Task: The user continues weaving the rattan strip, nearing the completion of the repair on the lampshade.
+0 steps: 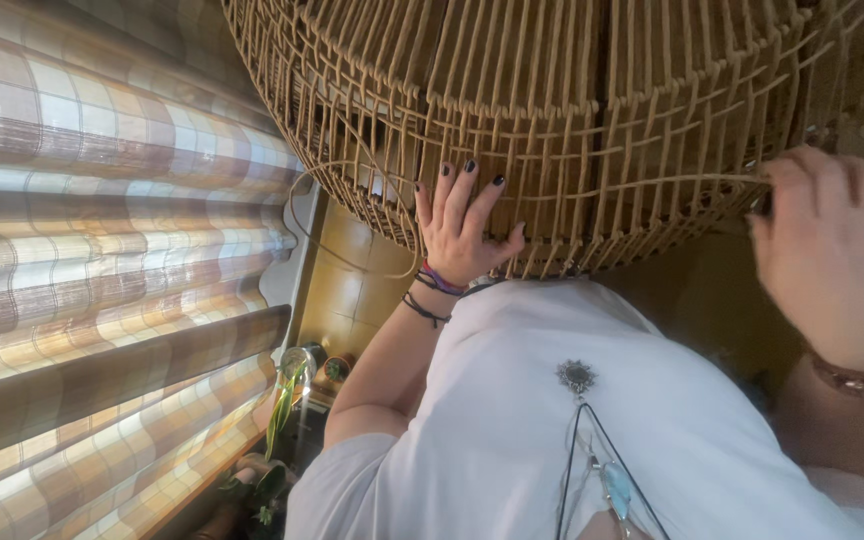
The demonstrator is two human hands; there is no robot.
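Observation:
A big round woven wicker basket fills the top of the view, with bare stakes sticking out along its lower edge. My left hand, with dark nails and cord bracelets at the wrist, lies flat against the basket's side with its fingers spread. My right hand is at the right edge of the basket, with its fingers pinched on a thin wicker strand that runs along the weave. A loose loop of strand hangs off the basket's left side.
My white shirt and a pendant necklace fill the bottom middle. Checked curtains cover the left side. Small potted plants stand by the curtains, and a tiled floor shows beneath the basket.

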